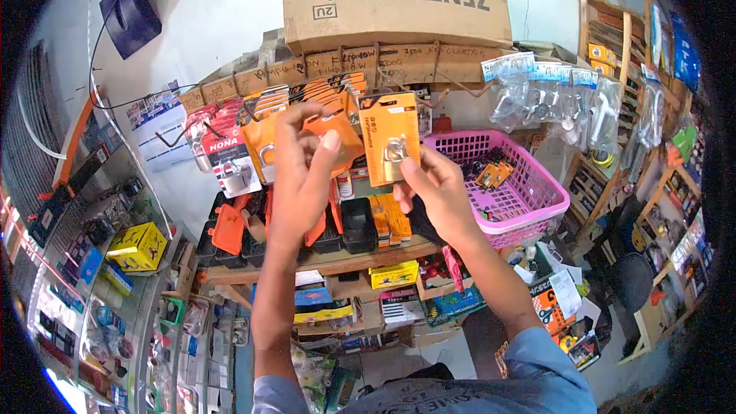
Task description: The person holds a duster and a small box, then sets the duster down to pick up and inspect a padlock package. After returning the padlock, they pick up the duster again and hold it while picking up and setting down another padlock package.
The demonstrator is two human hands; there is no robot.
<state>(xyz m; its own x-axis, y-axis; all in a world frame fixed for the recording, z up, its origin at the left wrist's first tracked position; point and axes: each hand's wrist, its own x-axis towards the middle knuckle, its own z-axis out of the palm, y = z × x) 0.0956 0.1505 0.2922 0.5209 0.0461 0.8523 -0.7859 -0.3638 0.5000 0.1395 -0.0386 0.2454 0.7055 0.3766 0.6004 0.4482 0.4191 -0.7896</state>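
My right hand (441, 192) pinches a padlock in an orange blister pack (391, 138) by its lower right edge, thumb across the front. The brass-coloured padlock shows through the clear plastic. My left hand (303, 172) is raised to the left of it, fingers curved and thumb apart from the index finger, with nothing visible between them. Just behind that hand are more orange packs (346, 134) on the hooks. Further left hang an orange padlock pack (265, 134) and a red and white padlock pack (230, 159).
A pink basket (529, 222) with small orange packs stands to the right. A large cardboard box (399, 0) sits above the hook board (452, 56). Bagged fittings (548, 103) hang at right. Black and orange bins (228, 228) line the wooden shelf (345, 264). Glass display shelves stand left.
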